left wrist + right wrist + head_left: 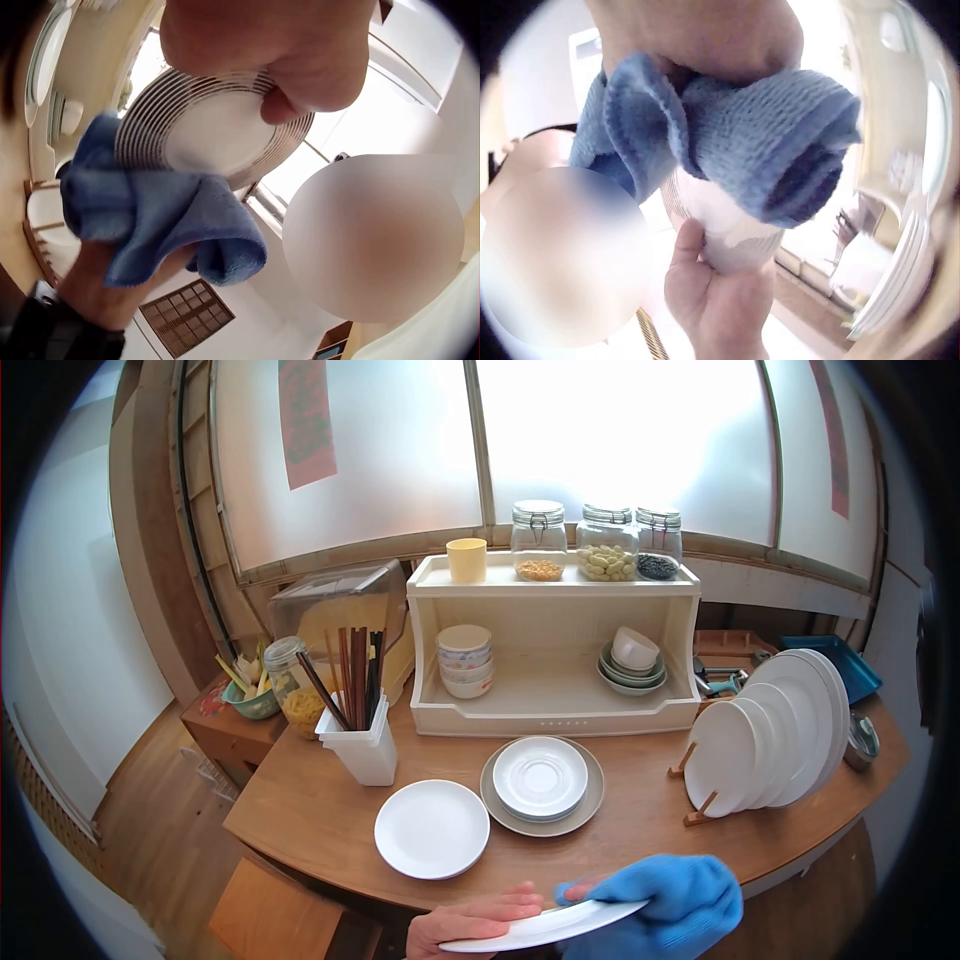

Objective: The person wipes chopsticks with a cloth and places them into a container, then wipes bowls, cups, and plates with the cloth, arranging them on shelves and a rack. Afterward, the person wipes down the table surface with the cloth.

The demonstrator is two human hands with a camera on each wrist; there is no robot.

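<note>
My left hand grips one side of a white plate at the table's front edge. The thumb lies over the rim in the left wrist view, where fine dark rings run round the plate. A blue cloth covers the plate's opposite edge. Bunched in that cloth, my right hand grips it against the plate; most of its fingers are hidden by the folds. Nearest on the table are a white plate and a small stack of dishes on a wider greyish plate.
On the right, several white plates stand in a wooden rack. A cream shelf at the back holds bowls, a yellow cup and glass jars. Chopsticks stand in a white holder on the left.
</note>
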